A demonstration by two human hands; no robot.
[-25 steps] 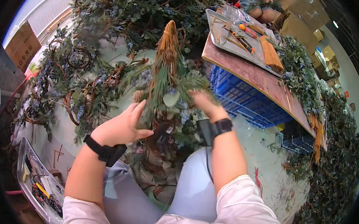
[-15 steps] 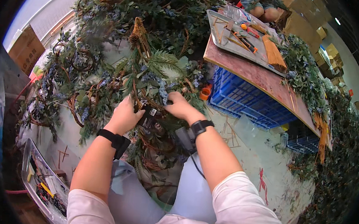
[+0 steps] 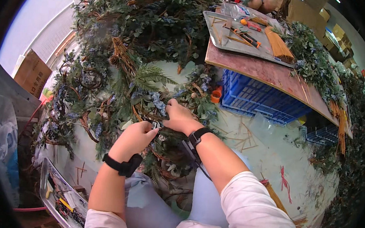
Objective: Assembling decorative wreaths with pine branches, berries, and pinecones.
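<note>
In front of my knees lies a wreath of twigs and artificial greenery, with a pine sprig point(image 3: 151, 76) and a cluster of blue berries point(image 3: 158, 104). My left hand point(image 3: 135, 141) is closed, its thumb and fingers pinching a small black tag point(image 3: 152, 123) with a white label, mostly covered by the fingers. Just right of the tag, my right hand point(image 3: 180, 118) is closed with bent fingers at the berries. What it grips among the stems is hidden. A bundle of brown twigs point(image 3: 121, 54) with a pinecone sticks out at the wreath's far end.
To the right, a board point(image 3: 252, 68) on blue crates point(image 3: 254, 97) carries a metal tray point(image 3: 237, 42) with pliers and sticks. An orange cup point(image 3: 216, 95) stands beside the crates. A tool bin point(image 3: 44, 185) sits lower left. Piled greenery point(image 3: 154, 24) fills the far side, where a person's knees show.
My left hand has moved down and right, and the tag has tilted. The wreath's twig end has swung left and lower. My view has shifted, bringing a twig bundle into sight at lower right.
</note>
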